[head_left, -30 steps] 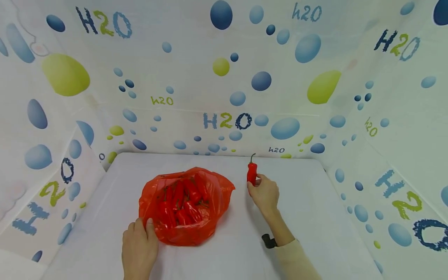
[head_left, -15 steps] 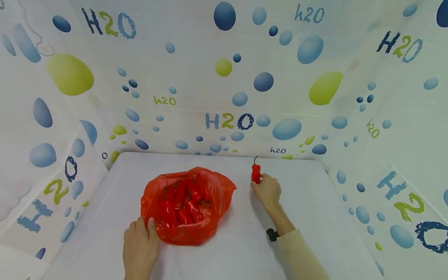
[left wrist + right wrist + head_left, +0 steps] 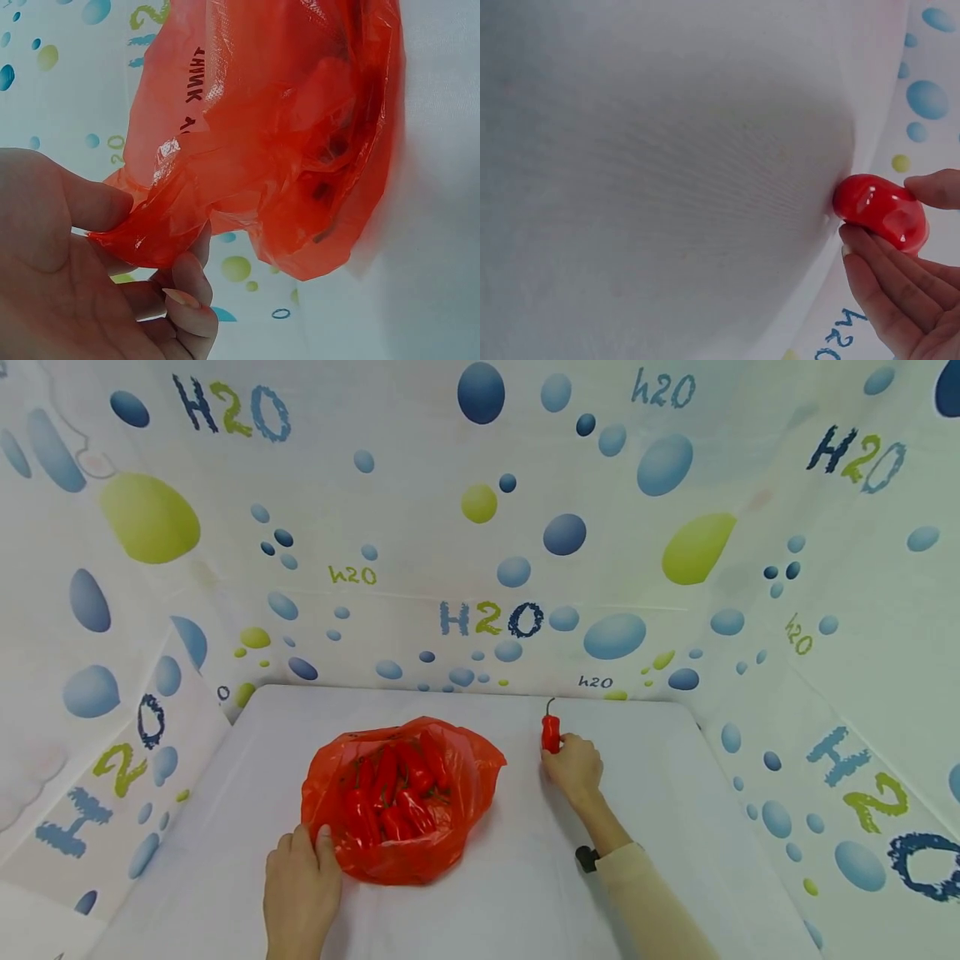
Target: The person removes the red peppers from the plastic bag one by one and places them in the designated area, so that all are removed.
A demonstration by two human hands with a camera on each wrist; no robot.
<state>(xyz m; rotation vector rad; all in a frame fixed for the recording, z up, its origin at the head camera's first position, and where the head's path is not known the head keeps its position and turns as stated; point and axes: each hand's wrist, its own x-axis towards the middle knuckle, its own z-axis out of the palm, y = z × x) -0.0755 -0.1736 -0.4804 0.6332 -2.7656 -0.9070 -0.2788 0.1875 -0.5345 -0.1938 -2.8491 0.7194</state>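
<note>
A red plastic bag stands with its mouth spread, and several red peppers with green stems lie inside. At its near left edge my left hand pinches the plastic; the left wrist view shows a fold of the bag between thumb and fingers. To the right of the bag, my right hand holds one red pepper by its lower end, its thin stem pointing toward the back wall. In the right wrist view that pepper sits between thumb and fingertips, right at the white tabletop.
The white table ends at the back against a wall covering printed with blue and green drops and H2O lettering. Similar printed sides rise at left and right. A small black device is strapped at my right wrist.
My right hand has moved slightly to the right and lower with the pepper, closer to the tabletop. My left hand keeps its pinch on the bag, which looks the same.
</note>
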